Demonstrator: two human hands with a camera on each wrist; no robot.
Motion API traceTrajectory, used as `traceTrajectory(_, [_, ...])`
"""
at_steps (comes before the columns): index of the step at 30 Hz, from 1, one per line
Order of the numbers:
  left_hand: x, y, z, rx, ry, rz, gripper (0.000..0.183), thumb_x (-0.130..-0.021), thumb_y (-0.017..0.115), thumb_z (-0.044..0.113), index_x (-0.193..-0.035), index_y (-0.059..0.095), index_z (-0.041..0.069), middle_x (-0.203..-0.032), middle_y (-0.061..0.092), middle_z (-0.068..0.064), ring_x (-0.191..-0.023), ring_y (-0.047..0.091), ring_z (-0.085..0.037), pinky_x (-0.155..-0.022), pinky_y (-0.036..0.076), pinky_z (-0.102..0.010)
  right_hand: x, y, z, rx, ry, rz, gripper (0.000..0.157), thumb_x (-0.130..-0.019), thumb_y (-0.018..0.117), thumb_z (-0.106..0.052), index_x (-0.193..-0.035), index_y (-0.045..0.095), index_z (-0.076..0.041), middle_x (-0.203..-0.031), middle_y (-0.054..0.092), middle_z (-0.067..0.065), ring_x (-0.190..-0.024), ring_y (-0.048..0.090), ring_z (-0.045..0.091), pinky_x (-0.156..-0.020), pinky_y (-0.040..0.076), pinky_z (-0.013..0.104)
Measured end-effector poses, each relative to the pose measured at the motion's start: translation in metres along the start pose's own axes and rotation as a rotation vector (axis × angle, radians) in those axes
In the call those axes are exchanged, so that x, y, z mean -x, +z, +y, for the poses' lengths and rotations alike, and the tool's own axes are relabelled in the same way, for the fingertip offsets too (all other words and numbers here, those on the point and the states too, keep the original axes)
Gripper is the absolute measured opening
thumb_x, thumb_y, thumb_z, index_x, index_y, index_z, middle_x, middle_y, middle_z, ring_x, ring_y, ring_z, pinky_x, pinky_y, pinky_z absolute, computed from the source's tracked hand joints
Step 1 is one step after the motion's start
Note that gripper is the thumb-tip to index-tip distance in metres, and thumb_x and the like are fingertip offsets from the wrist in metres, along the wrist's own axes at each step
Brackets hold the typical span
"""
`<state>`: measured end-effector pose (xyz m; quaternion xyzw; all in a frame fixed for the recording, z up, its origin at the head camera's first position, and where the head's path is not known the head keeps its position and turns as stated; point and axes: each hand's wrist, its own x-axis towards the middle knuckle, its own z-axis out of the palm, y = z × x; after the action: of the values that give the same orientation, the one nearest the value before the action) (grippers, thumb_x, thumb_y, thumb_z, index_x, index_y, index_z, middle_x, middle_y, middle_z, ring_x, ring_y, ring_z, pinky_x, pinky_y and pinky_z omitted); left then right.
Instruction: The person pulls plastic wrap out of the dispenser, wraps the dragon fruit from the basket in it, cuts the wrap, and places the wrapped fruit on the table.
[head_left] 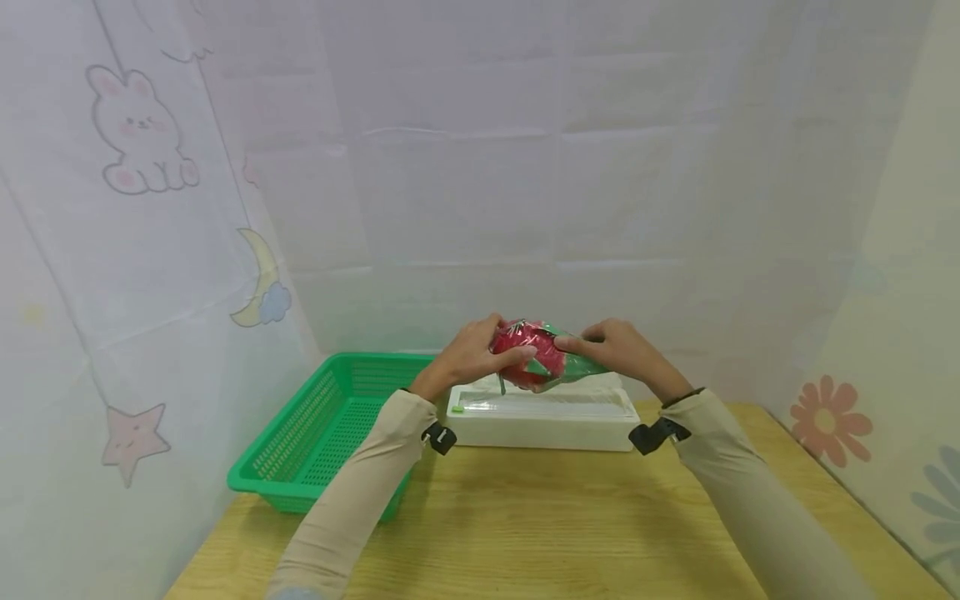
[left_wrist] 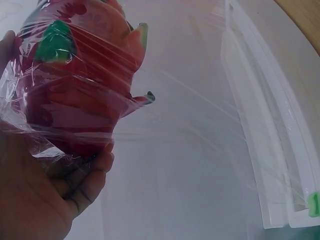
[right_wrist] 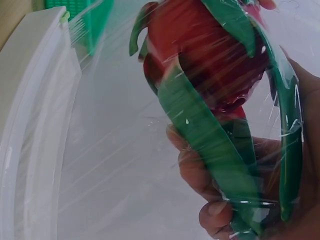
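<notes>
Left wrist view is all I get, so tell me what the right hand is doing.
Observer: The right hand grips the red fruit at the end with the long green leaves.
Operator: Next, say what stands by the white box at the end with the green tab.
Observer: A green basket with perforated walls, on the person's left.
Operator: Now give me the backdrop.
Observer: Pale cloth, with a rabbit drawing toward the left.

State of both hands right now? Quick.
Left hand: holding the plastic-wrapped red fruit by its red body.
Right hand: holding the same fruit at its long green leaves.
</notes>
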<state>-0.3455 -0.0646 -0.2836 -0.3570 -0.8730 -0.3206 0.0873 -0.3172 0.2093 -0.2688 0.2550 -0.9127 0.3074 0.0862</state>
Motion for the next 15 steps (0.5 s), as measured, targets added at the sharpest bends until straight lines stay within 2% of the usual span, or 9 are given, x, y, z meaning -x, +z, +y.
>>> traceTrajectory(3, [0.001,-0.003,0.002,0.026,-0.018,-0.027,0.090,-0.081,0.045,0.085,-0.122,0.051,0.006,-0.101,0.065,-0.005,-0.084,0.064,-0.015,-0.071,0.056,-0.027,0.001,-0.004,-0.006,-0.014,0.032,-0.020,0.048,-0.097,0.060,-0.049,-0.074,0.071,-0.008,-0.053,0.035,-0.008,-0.052,0.030,0.011,-0.056,0.034,0.030])
traceTrajectory(8, [0.003,-0.006,0.005,0.050,-0.051,-0.072,0.089,-0.081,0.044,0.087,-0.122,0.050,0.008,-0.099,0.065,-0.004,-0.083,0.063,-0.017,-0.070,0.055,-0.030,0.003,-0.009,-0.013,-0.019,0.086,-0.077,0.055,-0.097,0.057,-0.053,-0.061,0.056,-0.011,-0.051,0.028,-0.007,-0.049,0.024,0.010,-0.054,0.032,0.029])
traceTrajectory(11, [0.005,-0.008,0.008,0.058,-0.070,-0.106,0.092,-0.079,0.042,0.089,-0.124,0.050,0.009,-0.100,0.066,-0.004,-0.085,0.064,-0.017,-0.071,0.055,-0.031,0.004,-0.011,-0.016,-0.038,0.123,-0.119,0.058,-0.097,0.054,-0.056,-0.070,0.068,-0.007,-0.051,0.042,-0.004,-0.048,0.040,0.011,-0.055,0.042,0.029])
traceTrajectory(13, [0.005,-0.009,0.008,0.060,-0.076,-0.128,0.093,-0.079,0.040,0.090,-0.124,0.051,0.009,-0.099,0.066,-0.003,-0.085,0.064,-0.017,-0.071,0.054,-0.031,0.005,-0.012,-0.017,-0.055,0.147,-0.149,0.061,-0.097,0.053,-0.058,-0.080,0.073,-0.003,-0.055,0.055,0.001,-0.051,0.053,0.013,-0.058,0.049,0.030])
traceTrajectory(15, [0.006,-0.009,0.010,0.057,-0.081,-0.141,0.093,-0.079,0.039,0.090,-0.123,0.052,0.009,-0.098,0.066,-0.004,-0.084,0.063,-0.018,-0.071,0.054,-0.032,0.006,-0.014,-0.019,-0.076,0.175,-0.177,0.064,-0.097,0.052,-0.060,-0.085,0.075,-0.002,-0.062,0.064,0.007,-0.056,0.060,0.016,-0.058,0.051,0.031])
